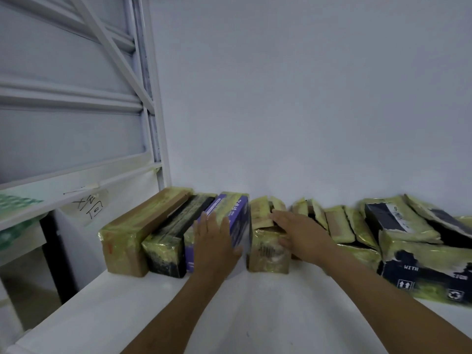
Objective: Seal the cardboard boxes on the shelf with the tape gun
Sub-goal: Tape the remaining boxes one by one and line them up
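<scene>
Glossy yellowed tape wraps cardboard boxes (pixel 268 241) on a smooth white shelf (pixel 255 315).

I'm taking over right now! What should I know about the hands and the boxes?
Left hand: open, flat on the purple box.
Right hand: open, resting on the small brown box beside it, whose top flaps stand open.
Boxes: in a row on the white shelf.
Done: the tan box, black box and purple box look taped shut.
Left: the small brown box and those to its right, including the dark blue box, have open flaps. No tape gun in view.
</scene>
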